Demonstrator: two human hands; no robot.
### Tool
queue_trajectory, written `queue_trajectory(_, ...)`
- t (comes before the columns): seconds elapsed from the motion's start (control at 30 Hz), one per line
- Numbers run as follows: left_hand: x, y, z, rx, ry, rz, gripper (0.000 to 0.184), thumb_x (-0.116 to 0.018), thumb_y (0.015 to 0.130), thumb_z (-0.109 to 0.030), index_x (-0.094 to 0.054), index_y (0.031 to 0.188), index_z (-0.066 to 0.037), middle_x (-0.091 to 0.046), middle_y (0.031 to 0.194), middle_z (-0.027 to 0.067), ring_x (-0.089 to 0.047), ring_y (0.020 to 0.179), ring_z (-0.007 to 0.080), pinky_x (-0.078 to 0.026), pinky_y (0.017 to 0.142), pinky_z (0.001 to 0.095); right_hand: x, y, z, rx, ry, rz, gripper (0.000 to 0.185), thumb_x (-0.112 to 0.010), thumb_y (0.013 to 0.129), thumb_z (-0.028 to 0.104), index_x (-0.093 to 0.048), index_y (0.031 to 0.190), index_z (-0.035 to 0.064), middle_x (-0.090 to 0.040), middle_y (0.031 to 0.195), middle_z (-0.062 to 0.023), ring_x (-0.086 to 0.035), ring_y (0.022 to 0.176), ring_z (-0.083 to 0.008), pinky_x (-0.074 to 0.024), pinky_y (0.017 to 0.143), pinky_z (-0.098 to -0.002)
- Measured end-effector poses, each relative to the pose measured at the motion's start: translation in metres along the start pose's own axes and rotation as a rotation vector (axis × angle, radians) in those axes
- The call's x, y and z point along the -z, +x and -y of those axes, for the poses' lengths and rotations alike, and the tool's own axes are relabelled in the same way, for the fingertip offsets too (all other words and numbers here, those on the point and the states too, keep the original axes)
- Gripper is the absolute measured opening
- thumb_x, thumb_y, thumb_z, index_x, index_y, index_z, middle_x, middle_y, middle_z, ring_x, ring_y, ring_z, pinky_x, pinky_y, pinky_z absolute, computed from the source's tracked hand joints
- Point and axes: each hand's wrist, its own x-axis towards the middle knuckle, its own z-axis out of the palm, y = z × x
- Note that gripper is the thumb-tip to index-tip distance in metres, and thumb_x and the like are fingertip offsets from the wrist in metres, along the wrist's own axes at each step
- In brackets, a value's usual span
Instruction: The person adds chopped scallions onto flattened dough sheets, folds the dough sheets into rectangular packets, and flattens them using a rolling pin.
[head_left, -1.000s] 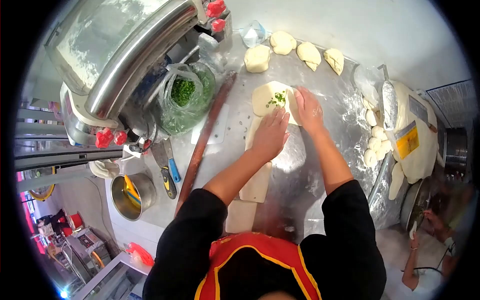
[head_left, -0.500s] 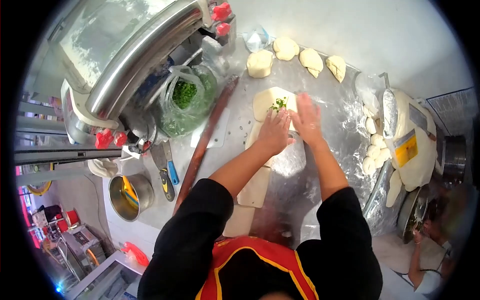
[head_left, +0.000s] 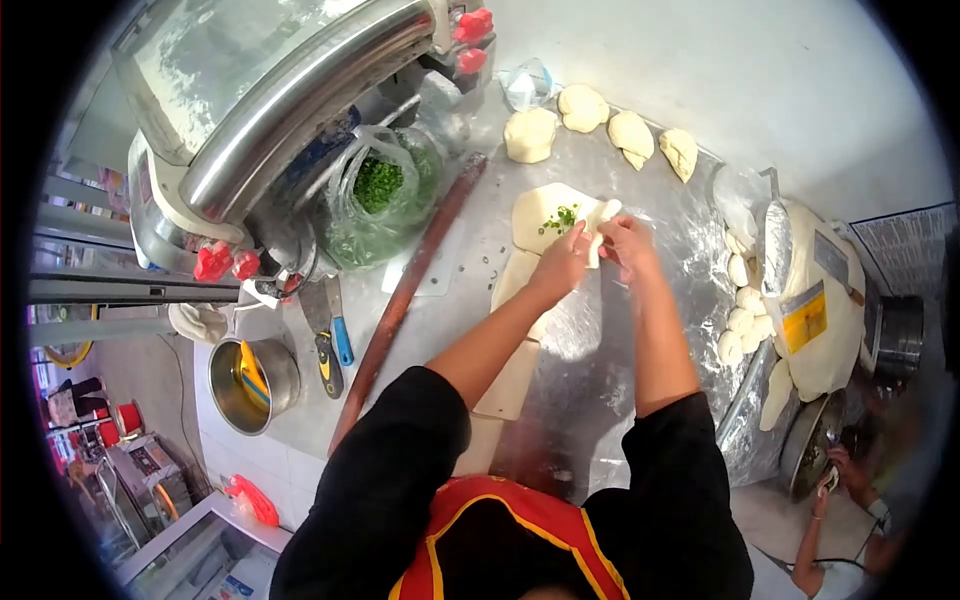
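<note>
Steel worktop, both forearms reaching forward, fingers pinching dough sheet's edge.

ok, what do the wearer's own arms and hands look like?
Plain black sleeves, ending near the elbows, bare below. The left hand and right hand are without gloves, and I can't make out any watch or bracelet. A red apron with yellow edging shows between the sleeves.

The dough edge — flat before — is raised between left hand and right hand.
</note>
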Motion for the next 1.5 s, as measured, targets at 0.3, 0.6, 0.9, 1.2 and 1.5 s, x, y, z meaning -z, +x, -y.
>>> queue_trajectory(0.3, 0.067, 0.024, 0.016, -0.105, 0.395, -0.277, 0.032, -0.059, 0.087, -0.027, -0.063, 0.105, -0.001, -0.065, 0.098, 0.0163, -0.063, 0.089, 0.0254, -0.049, 0.077, 0.0356, -0.051, -0.026, -0.001, 0.531, -0.335, 0.135, 0.032, -0.052, 0.091, 0.008, -0.054, 0.121, -0.0012, -0.062, 0.115, -0.0145, -0.061, 0.102, -0.0228, -0.0493, 0.088, -0.0342)
queue_trajectory(0.6, 0.073, 0.021, 0.021, -0.030, 0.334, -0.367, 0.030, -0.066, 0.081, -0.020, -0.061, 0.103, -0.001, -0.068, 0.091, 0.0137, -0.066, 0.084, 0.0268, -0.050, 0.076, 0.0361, -0.067, -0.010, -0.013, 1.020, -1.350, 0.127, 0.052, -0.049, 0.094, 0.025, -0.036, 0.140, 0.0052, -0.034, 0.147, -0.0165, -0.030, 0.137, -0.0331, -0.0223, 0.111, -0.0490)
queue_trajectory(0.9, 0.070, 0.047, 0.009, 0.009, 0.299, -0.316, 0.031, -0.068, 0.078, -0.022, -0.062, 0.103, -0.004, -0.066, 0.096, 0.0152, -0.063, 0.090, 0.0305, -0.048, 0.079, 0.0396, -0.044, -0.005, -0.020, 0.889, -0.718, -0.068, 0.042, -0.048, 0.093, 0.013, -0.045, 0.133, 0.0019, -0.049, 0.132, -0.0214, -0.045, 0.123, -0.0370, -0.0350, 0.104, -0.0414)
queue_trajectory(1.2, 0.071, 0.058, 0.016, -0.111, 0.390, -0.384, 0.029, -0.068, 0.078, -0.017, -0.063, 0.103, -0.004, -0.063, 0.097, 0.0142, -0.061, 0.092, 0.0314, -0.047, 0.082, 0.0395, -0.037, -0.003, -0.013, 0.900, -0.798, 0.008, 0.043, -0.050, 0.091, 0.015, -0.046, 0.133, 0.0037, -0.048, 0.133, -0.0201, -0.044, 0.124, -0.0365, -0.0341, 0.105, -0.0409)
queue_trajectory(1.5, 0.086, 0.039, 0.021, -0.160, 0.461, -0.380, 0.037, -0.067, 0.077, -0.011, -0.054, 0.110, -0.002, -0.059, 0.101, 0.0169, -0.058, 0.096, 0.0349, -0.046, 0.084, 0.0423, -0.069, 0.003, -0.028, 1.043, -1.295, 0.106, 0.051, -0.046, 0.095, 0.032, -0.037, 0.143, 0.0157, -0.029, 0.151, -0.0091, -0.026, 0.139, -0.0307, -0.0198, 0.111, -0.0550)
